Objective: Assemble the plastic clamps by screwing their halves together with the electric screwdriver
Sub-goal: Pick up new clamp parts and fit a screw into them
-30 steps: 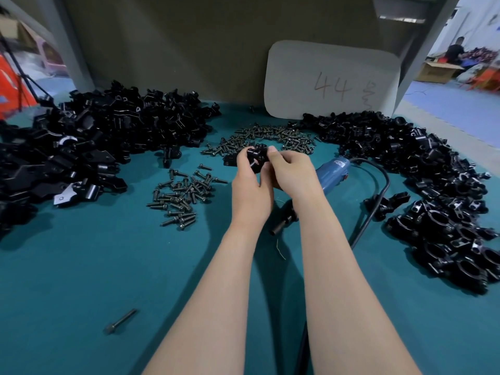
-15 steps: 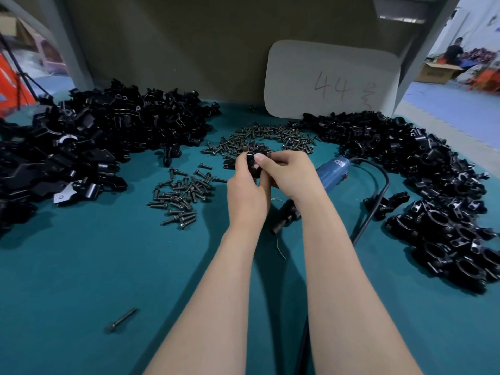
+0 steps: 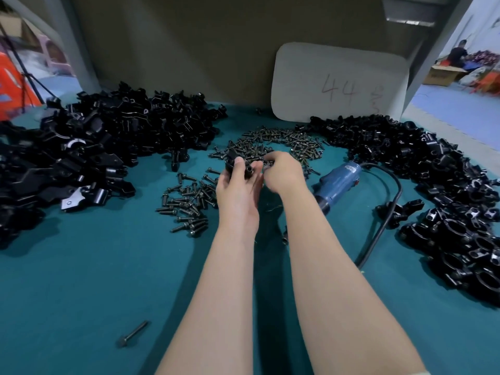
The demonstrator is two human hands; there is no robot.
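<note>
The plastic clamp (image 3: 234,164) sits in the left hand (image 3: 238,193), thumb and curled fingers clamped around it, held over the teal table (image 3: 81,293) at the near edge of the far screw pile (image 3: 273,146). The right hand (image 3: 284,173) is just beside it with its fingertips bunched together near the clamp's open tube end, though blur hides whether they pinch a screw. The electric screwdriver (image 3: 339,182) lies on the table just right of that wrist, a nearer screw pile (image 3: 186,204) lies left of the hands, and black clamp parts fill the left heap (image 3: 94,147) and the right heap (image 3: 433,185).
</note>
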